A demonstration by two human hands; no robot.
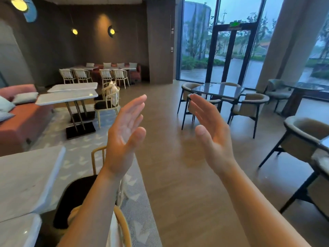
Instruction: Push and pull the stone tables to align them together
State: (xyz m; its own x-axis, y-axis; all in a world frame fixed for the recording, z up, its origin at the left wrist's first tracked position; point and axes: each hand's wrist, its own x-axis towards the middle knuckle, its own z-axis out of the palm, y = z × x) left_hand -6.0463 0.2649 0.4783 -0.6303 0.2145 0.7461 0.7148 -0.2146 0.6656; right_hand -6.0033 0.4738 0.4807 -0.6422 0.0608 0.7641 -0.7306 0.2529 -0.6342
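Note:
My left hand and my right hand are raised in mid-air in front of me, palms facing each other, fingers straight, holding nothing. A white stone table stands at my near left, with a second white slab just in front of it at the bottom left corner. Farther off at the left, two more white stone tables, the nearer one and the one behind it, stand side by side on black bases, slightly offset. Neither hand touches any table.
A yellow-framed chair with a dark seat is tucked by the near table under my left arm. An orange sofa lines the left. A glass table with padded chairs stands at the right, another chair nearer. Wooden floor lies between.

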